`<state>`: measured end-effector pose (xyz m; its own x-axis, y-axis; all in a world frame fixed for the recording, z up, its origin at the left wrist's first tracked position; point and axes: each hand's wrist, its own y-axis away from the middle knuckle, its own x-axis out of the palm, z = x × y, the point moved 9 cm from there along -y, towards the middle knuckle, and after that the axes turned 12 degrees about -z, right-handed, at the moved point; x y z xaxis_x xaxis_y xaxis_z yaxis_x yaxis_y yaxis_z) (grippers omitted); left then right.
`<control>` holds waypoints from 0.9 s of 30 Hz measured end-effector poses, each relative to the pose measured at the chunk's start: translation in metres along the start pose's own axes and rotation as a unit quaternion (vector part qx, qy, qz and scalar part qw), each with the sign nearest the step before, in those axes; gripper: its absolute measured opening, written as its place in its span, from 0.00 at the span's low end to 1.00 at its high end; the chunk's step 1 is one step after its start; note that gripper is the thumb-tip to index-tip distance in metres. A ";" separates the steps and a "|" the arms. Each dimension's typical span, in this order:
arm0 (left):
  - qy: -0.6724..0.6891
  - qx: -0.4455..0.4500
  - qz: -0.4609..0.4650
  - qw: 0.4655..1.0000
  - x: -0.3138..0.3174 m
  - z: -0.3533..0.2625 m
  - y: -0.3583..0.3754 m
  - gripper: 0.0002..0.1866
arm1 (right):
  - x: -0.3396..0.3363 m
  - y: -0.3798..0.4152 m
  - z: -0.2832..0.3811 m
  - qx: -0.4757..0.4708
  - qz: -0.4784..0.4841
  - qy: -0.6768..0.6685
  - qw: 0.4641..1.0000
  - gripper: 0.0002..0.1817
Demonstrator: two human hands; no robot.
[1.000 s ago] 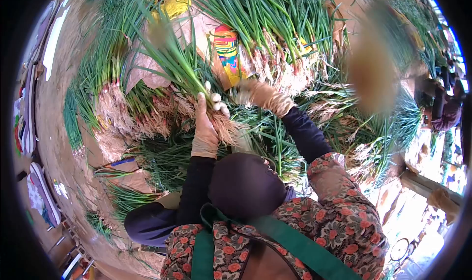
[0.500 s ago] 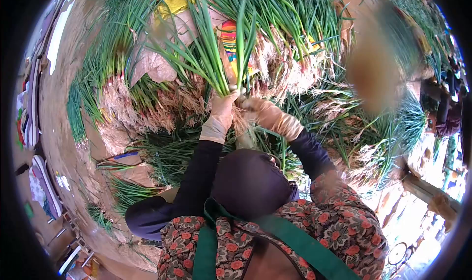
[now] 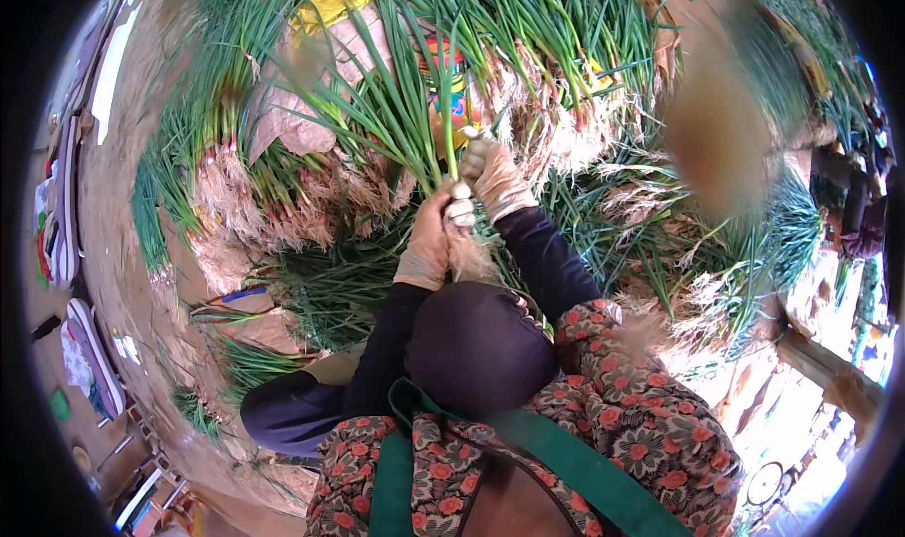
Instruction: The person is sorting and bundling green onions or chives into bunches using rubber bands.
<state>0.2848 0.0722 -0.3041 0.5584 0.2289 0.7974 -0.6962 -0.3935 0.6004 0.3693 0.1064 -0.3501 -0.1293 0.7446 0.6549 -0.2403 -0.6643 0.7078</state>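
Note:
My left hand, in a tan glove, is closed around a bunch of green onions just above the white bulbs. The pale roots hang below my fist. The green leaves fan up and to the left. My right hand, also gloved, grips the same bunch slightly higher, on the stalks right above my left hand. Both dark sleeves reach forward from my flowered top.
Heaps of green onions with reddish bulbs and straw-like roots lie all around on the ground. Brown paper and a colourful bag lie among them. Shoes sit at the left. Another person is at the far right.
The bunch swung from lying leftward to upright in front of me. My right hand moved in from the pile and closed on the stalks above my left hand.

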 end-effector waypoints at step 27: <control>-0.255 0.194 -0.174 0.931 -0.007 -0.027 0.022 0.07 | 0.039 0.054 0.010 -0.288 0.183 0.717 0.608 0.22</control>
<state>0.2534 0.0862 -0.2954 0.9305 -0.0117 0.3662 -0.2728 -0.6893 0.6712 0.3604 0.0992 -0.2835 -0.8816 0.1206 -0.4563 -0.1874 -0.9768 0.1038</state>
